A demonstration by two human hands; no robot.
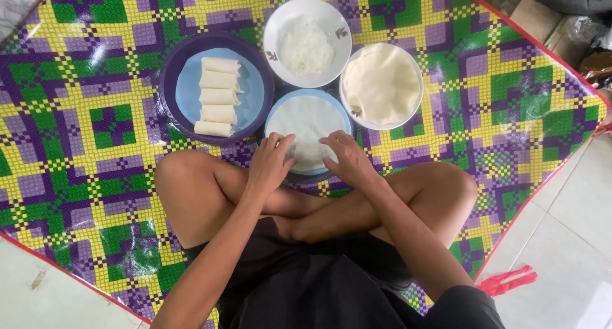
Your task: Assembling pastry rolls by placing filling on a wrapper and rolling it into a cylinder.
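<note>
I sit cross-legged on a chequered mat. A thin white wrapper (306, 115) lies on a blue plate (275, 111) just beyond my knees. My left hand (269, 163) and my right hand (344, 156) both pinch the wrapper's near edge, folding it over something small at the near side of the plate. To the left, a dark purple plate (171, 68) carries several finished white rolls (218, 96) in a column. A white bowl (275, 29) of shredded pale filling (307, 47) stands behind, and a white bowl (348, 105) with a stack of wrappers (381, 82) sits at the right.
The purple, yellow and green mat (83, 131) covers the floor; its red edge runs along the right. White tiles (567, 240) lie beyond it. A red clip-like object (510, 279) rests on the tiles at my right knee. Dark clutter sits at the top right corner.
</note>
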